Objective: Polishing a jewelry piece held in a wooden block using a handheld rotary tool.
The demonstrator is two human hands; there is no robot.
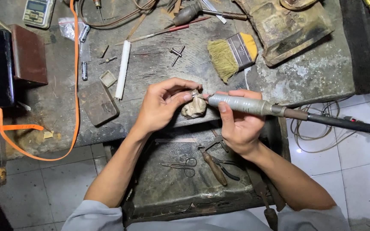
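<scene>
Your left hand (161,105) pinches a small metal piece (195,92) between thumb and fingertips, steadied on a rounded lump (193,108) at the edge of the surface (150,64). Your right hand (238,124) has its grip closed round a grey rotary handpiece (240,104), tip touching the piece. A yellow-handled brush (232,53) lies behind.

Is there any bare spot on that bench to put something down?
Yes: the grey patch right of the brush, below the worn leather pad, and a strip between the white rod and the brush. The far edge and the drawer of scissors and pliers are crowded.
</scene>
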